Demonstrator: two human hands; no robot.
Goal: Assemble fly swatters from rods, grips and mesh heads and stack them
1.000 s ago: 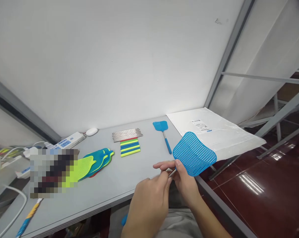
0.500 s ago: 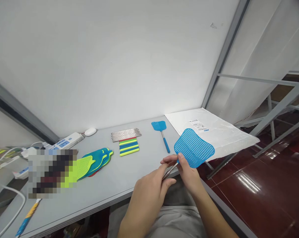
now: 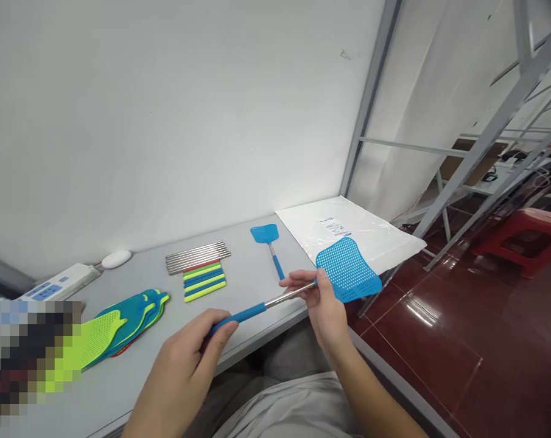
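Observation:
A blue fly swatter (image 3: 348, 267) is held slantwise in front of me, just past the table's front edge. My left hand (image 3: 197, 347) is closed around its blue handle. My right hand (image 3: 323, 304) pinches the neck, where the metal rod meets the perforated head. Bare metal rod shows between the handle and my right hand. Another blue swatter (image 3: 265, 233) lies on the table behind my right hand. Left of it are a row of metal rods (image 3: 197, 257) and several coloured handles (image 3: 205, 281) in green, blue and red.
Loose swatter heads (image 3: 133, 316) in green and blue are stacked on the left. A power strip (image 3: 58, 286) and a white oval object (image 3: 116, 259) sit near the wall. A white package (image 3: 348, 228) covers the table's right end. A red stool (image 3: 526, 240) stands on the floor.
My left hand has drawn away leftward from my right hand, bringing the blue handle and a longer stretch of rod into sight. My view has turned to the right.

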